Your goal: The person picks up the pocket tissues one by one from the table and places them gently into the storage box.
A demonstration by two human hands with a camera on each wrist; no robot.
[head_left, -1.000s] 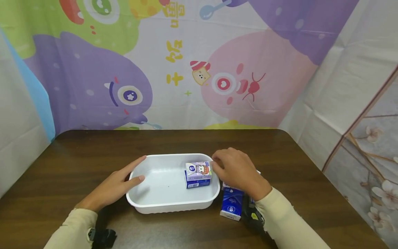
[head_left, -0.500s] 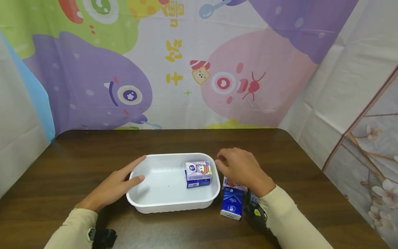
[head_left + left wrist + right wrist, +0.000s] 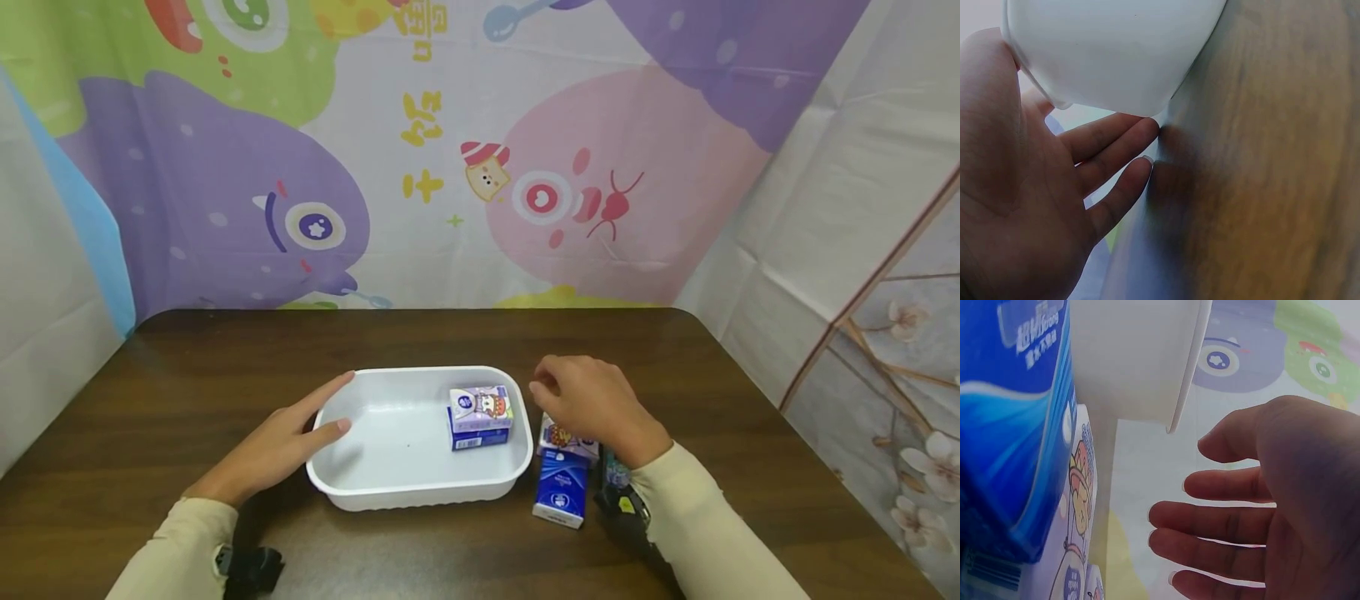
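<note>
A white plastic tray (image 3: 420, 498) stands on the dark wooden table (image 3: 187, 375). Inside it at the right end, a lilac cartoon tissue pack (image 3: 482, 406) lies on a blue pack (image 3: 476, 440). My left hand (image 3: 288, 437) rests open on the tray's left rim, thumb just inside; the left wrist view shows its fingers (image 3: 1110, 169) against the tray's outer wall (image 3: 1116, 50). My right hand (image 3: 577, 398) hovers right of the tray, fingers relaxed (image 3: 1210, 519) and holding nothing. Under it lie another lilac pack (image 3: 561, 437) and a blue pack (image 3: 561, 490).
A third pack (image 3: 617, 471) shows partly beside my right wrist. In the right wrist view the blue pack (image 3: 1016, 425) and the lilac pack (image 3: 1075, 537) fill the left side, with the tray (image 3: 1141, 356) above. A cartoon backdrop (image 3: 450, 167) closes the table's far edge.
My right hand has drawn back to the right, from the lilac pack in the tray to above the packs beside it. The left hand and tray have stayed still.
</note>
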